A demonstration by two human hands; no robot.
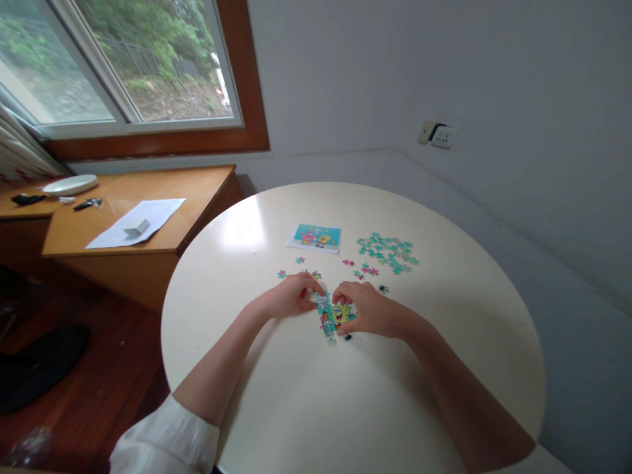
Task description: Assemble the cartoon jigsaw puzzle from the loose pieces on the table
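A partly joined jigsaw puzzle (pixel 326 322) lies on the white round table, showing a pale teal cartoon figure beside a yellow, smiling square one. My left hand (pixel 295 295) is closed, thumb and fingers pinching the puzzle's upper left edge. On the other side, my right hand (pixel 372 311) has its thumb below and fingers above the yellow section (pixel 340 314), gripping it. My right fingers partly cover that section. A small dark-marked piece (pixel 348 337) shows beneath my right thumb, and another such piece (pixel 384 289) rests beyond that hand.
Farther back on the round table (pixel 276 395) lies a picture card (pixel 317 237) with cartoon figures. Right of it spreads a heap of teal pieces (pixel 388 251). Several pink pieces (pixel 369 270) are scattered nearer. A wooden desk (pixel 207 197) with paper (pixel 148 217) stands left.
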